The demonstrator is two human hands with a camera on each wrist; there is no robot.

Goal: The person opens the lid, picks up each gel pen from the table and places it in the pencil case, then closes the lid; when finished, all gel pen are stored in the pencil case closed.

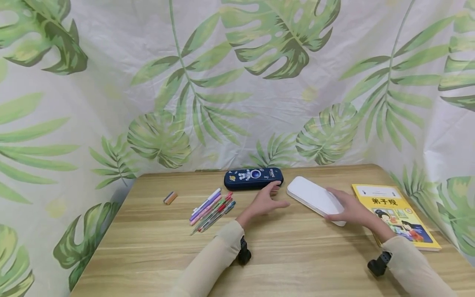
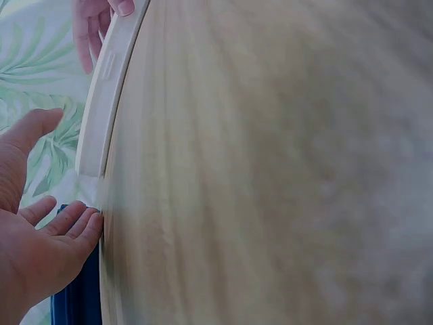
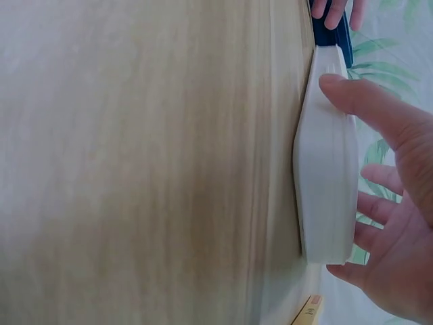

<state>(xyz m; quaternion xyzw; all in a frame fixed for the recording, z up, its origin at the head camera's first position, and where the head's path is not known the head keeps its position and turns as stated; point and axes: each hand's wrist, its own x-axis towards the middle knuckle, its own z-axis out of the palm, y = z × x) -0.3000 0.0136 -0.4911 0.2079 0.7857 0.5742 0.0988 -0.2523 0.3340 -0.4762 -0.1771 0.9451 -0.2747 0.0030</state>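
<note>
Though partly behind the right hand [image 1: 351, 208], a white case [image 1: 311, 194], underside unseen.

A white backdrop [image 1: 118, 41] spans the far side, printed with large leaves in light and dark green. The tabletop [image 1: 289, 255] is light brown with streaky wood grain. Far centre, a navy pencil case [image 1: 254, 179] bears space pictures in white, orange and blue; to its right, a plain white box [image 1: 311, 194]. Farther right, a yellow book [image 1: 393, 216] has black characters and multicoloured cartoon figures. Left, pens [image 1: 213, 212] in purple, pink, green and red. Near, beige sleeves [image 1: 211, 264].
</note>
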